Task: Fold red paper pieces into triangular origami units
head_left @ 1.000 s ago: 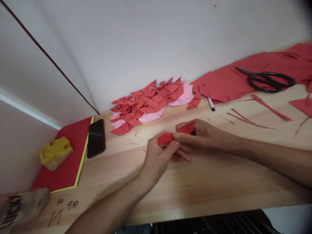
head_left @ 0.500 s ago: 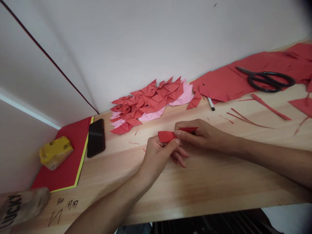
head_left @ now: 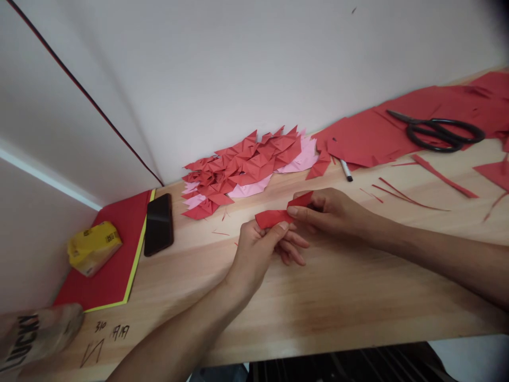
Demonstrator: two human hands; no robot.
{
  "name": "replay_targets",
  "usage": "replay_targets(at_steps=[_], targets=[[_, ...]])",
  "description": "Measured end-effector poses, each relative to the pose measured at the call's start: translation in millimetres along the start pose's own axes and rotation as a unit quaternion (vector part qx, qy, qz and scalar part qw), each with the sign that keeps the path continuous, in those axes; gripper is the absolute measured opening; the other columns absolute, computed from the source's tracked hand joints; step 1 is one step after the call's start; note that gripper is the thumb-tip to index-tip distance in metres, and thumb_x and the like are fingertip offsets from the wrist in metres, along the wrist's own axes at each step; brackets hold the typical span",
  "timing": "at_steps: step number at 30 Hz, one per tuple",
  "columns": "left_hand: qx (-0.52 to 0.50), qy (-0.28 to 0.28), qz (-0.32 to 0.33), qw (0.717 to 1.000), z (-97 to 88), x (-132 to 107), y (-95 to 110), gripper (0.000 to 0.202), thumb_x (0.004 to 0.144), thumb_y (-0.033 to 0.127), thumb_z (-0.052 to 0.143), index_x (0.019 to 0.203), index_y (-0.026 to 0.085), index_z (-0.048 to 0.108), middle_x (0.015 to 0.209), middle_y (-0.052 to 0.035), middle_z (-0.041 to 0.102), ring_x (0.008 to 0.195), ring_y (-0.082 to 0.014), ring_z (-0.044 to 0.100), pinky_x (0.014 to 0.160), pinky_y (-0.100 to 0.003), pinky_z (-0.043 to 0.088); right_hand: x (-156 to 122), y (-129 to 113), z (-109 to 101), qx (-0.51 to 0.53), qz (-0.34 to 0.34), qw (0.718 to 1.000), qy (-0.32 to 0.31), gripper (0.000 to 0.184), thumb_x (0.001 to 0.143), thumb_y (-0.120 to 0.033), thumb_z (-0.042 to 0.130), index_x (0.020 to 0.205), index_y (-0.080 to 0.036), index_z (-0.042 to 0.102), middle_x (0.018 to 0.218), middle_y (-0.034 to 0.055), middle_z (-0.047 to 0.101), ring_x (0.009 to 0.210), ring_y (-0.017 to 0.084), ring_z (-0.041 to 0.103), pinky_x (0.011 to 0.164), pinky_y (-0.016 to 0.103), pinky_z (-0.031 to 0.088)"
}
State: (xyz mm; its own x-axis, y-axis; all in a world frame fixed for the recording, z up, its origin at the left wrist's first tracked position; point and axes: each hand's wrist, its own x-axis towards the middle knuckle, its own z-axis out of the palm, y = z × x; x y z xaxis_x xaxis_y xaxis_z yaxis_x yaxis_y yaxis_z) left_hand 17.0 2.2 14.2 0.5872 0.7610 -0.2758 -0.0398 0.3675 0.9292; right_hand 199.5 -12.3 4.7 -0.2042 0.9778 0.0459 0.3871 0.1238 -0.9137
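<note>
A small folded piece of red paper point(head_left: 272, 218) is held between both hands above the wooden table point(head_left: 342, 297). My left hand point(head_left: 264, 246) pinches its left part between thumb and fingers, the other fingers spread loosely below. On the other end, my right hand point(head_left: 324, 212) grips the paper with the thumb on top, and one red flap stands up by its index finger. Behind the hands lies a pile of folded red and pink paper pieces point(head_left: 242, 172) against the wall.
Black-handled scissors point(head_left: 441, 132) rest on red paper sheets point(head_left: 366, 135) at the back right, near a marker point(head_left: 345, 170) and thin red paper strips point(head_left: 409, 196). To the left are a phone point(head_left: 159, 224), a yellow packet point(head_left: 94, 246) on a red folder point(head_left: 115, 281), and a bottle point(head_left: 43, 331).
My right hand has shifted slightly up, and the right part of the red paper now tilts upward. The left hand keeps its pinch. The view has moved a little.
</note>
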Motion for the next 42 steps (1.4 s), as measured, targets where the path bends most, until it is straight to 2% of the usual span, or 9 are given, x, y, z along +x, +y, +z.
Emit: replay_targets(at_steps=[8,12,14,17,22,27,32,36,42], targets=[[0.012,0.020,-0.001,1.000,-0.6,1.2,-2.3,0.033,0.087,0.041,0.058,0.075,0.010,0.062,0.066,-0.0086,0.070,0.042,-0.0117,0.061,0.042,-0.020,0.041,-1.3,1.1,5.9,0.105,-0.007,0.994,-0.001,0.025,0.086,-0.044,0.058,0.080,-0.019,0.059,0.081,0.0020,0.062,0.076,0.016,0.057,0.067,0.029,0.044],[0.061,0.000,-0.006,0.998,-3.1,2.9,2.3,0.027,0.085,0.036,0.060,0.080,0.010,0.060,0.065,-0.0074,0.069,0.047,-0.0133,0.062,0.045,-0.021,0.044,0.5,-1.0,1.9,0.117,0.023,0.993,0.012,0.027,0.084,-0.044,0.060,0.078,-0.018,0.059,0.071,-0.0005,0.057,0.065,0.013,0.052,0.059,0.026,0.040],[0.081,0.008,0.031,0.996,-7.2,5.7,6.7,0.019,0.081,0.027,0.064,0.092,0.013,0.058,0.065,-0.0029,0.067,0.052,-0.0145,0.064,0.048,-0.022,0.048,1.9,-2.1,-1.7,0.125,0.040,0.991,0.006,0.026,0.083,-0.044,0.060,0.078,-0.019,0.059,0.065,-0.0027,0.053,0.057,0.010,0.045,0.054,0.025,0.035],[0.088,0.011,0.129,0.988,-16.6,11.4,13.7,0.044,0.075,0.020,0.072,0.114,0.023,0.051,0.079,0.0019,0.067,0.064,-0.0136,0.065,0.059,-0.025,0.053,2.9,-3.2,-5.1,0.153,0.064,0.986,-0.015,0.027,0.082,-0.046,0.062,0.080,-0.019,0.060,0.061,-0.0044,0.051,0.052,0.008,0.040,0.049,0.025,0.030],[0.220,-0.039,0.215,0.951,-28.2,15.1,21.1,0.009,0.078,0.018,0.070,0.087,0.018,0.067,0.092,-0.0038,0.067,0.085,-0.0148,0.065,0.078,-0.026,0.052,1.7,-5.9,-4.1,0.179,0.099,0.978,-0.041,0.030,0.078,-0.049,0.065,0.080,-0.020,0.061,0.060,-0.0048,0.050,0.051,0.007,0.038,0.047,0.024,0.027],[0.263,-0.043,0.267,0.926,-30.6,14.0,20.7,0.009,0.083,0.016,0.064,0.087,0.021,0.071,0.095,-0.0039,0.069,0.090,-0.0150,0.064,0.085,-0.029,0.051,0.6,-8.2,-2.4,0.187,0.101,0.976,-0.047,0.028,0.076,-0.047,0.067,0.080,-0.020,0.060,0.061,-0.0053,0.050,0.051,0.007,0.038,0.047,0.024,0.027],[0.277,-0.041,0.263,0.923,-33.1,14.7,21.8,0.006,0.080,0.022,0.071,0.085,0.022,0.074,0.092,-0.0056,0.070,0.091,-0.0171,0.064,0.085,-0.031,0.052,-0.4,-8.5,-1.0,0.168,0.108,0.979,-0.047,0.028,0.074,-0.047,0.068,0.076,-0.020,0.061,0.062,-0.0037,0.054,0.054,0.009,0.045,0.050,0.024,0.032],[0.216,-0.050,0.238,0.946,-30.3,15.4,21.1,0.005,0.076,0.022,0.074,0.080,0.020,0.075,0.087,-0.0049,0.069,0.085,-0.0155,0.065,0.079,-0.028,0.053,-2.0,-9.3,0.9,0.162,0.120,0.978,-0.059,0.029,0.076,-0.048,0.066,0.076,-0.019,0.062,0.069,-0.0001,0.062,0.059,0.011,0.052,0.053,0.025,0.037],[0.090,-0.001,0.124,0.988,-21.3,15.4,10.1,0.017,0.072,0.027,0.078,0.081,0.016,0.070,0.080,-0.0025,0.070,0.071,-0.0128,0.065,0.068,-0.024,0.053,-3.9,-8.7,5.3,0.191,0.100,0.976,-0.044,0.024,0.079,-0.044,0.065,0.081,-0.020,0.062,0.071,-0.0010,0.062,0.059,0.010,0.052,0.055,0.024,0.039]])
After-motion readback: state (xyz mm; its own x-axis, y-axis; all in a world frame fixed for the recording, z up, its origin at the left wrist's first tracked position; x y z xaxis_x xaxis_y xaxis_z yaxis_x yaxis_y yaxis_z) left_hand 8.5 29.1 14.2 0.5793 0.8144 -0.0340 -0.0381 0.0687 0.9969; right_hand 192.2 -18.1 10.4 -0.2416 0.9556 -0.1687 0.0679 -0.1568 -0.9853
